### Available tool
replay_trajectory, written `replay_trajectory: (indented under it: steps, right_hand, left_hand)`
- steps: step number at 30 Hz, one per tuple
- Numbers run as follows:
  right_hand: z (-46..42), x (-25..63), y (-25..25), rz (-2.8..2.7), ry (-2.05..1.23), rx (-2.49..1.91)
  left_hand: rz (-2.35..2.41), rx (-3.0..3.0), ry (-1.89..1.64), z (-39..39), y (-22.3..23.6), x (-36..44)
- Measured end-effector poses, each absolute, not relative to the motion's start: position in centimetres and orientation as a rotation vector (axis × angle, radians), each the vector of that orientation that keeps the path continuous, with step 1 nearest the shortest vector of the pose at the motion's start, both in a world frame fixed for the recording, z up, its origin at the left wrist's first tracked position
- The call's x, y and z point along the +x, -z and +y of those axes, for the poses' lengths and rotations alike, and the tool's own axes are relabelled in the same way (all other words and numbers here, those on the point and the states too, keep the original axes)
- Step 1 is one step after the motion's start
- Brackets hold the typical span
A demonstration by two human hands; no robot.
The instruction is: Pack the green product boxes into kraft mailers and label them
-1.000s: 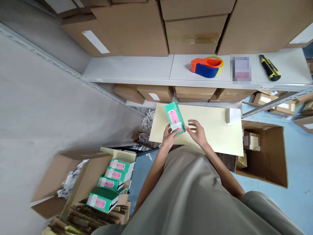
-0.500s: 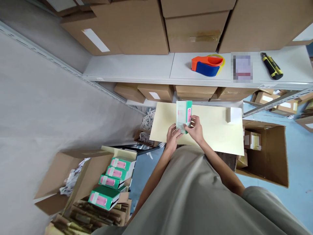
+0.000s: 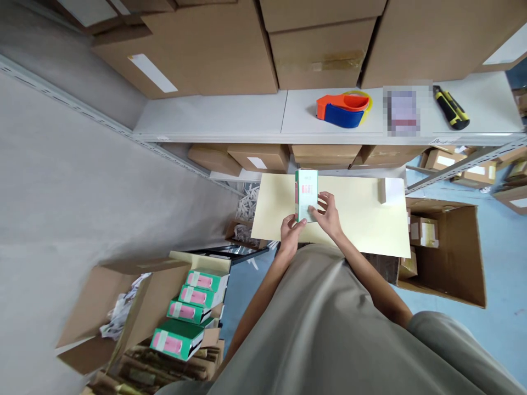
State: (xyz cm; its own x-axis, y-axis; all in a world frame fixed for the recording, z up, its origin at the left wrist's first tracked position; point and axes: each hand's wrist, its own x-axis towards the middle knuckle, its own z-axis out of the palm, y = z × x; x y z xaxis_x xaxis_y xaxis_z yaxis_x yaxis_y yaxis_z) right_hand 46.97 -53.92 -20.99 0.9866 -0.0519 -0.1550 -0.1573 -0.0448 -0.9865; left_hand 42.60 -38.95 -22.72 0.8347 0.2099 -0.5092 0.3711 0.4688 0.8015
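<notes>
"How are the hands posed?"
"Both forearms reach forward and converge. The left hand grasps the lower left corner of one green-and-white box, thumb at its bottom edge. The right hand grips its right side, thumb pressed on the pale face, other fingers bent."
"And where's that box?"
"Held upright in view, over the worktop, left of its middle, between the back and front edges."
"Count the rest?"
"One white box by the worktop's back right corner. Beyond the back edge, on the shelf: one tape dispenser, one cutter. Past the left edge, four green boxes show pink pictures."
</notes>
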Motion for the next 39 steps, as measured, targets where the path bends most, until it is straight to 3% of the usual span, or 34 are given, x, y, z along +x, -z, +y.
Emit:
replay_trajectory:
  steps: [5, 13, 21, 30, 39]
  right_hand:
    - [-53.0, 46.7, 20.4, 0.153, -0.005, -1.864]
    - [-53.6, 48.0, 23.7, 0.179, -0.039, -1.57]
    - [-53.1, 48.0, 23.4, 0.149, -0.143, -1.513]
    - [-52.2, 47.4, 22.0, 0.217, 0.106, -1.893]
    - [-54.0, 47.7, 24.5, 0.201, -0.072, -1.476]
  left_hand:
    - [0.549, 1.248, -0.017, -39.7, 22.3, 42.5]
    - [0.565, 0.943, 0.179, -38.7, 22.1, 42.7]
    - [0.578, 0.964, 0.191, -38.2, 22.5, 42.8]
    - [0.464, 1.326, -0.108, -39.4, 21.9, 42.4]
    - [0.607, 0.818, 0.274, -38.3, 21.8, 42.5]
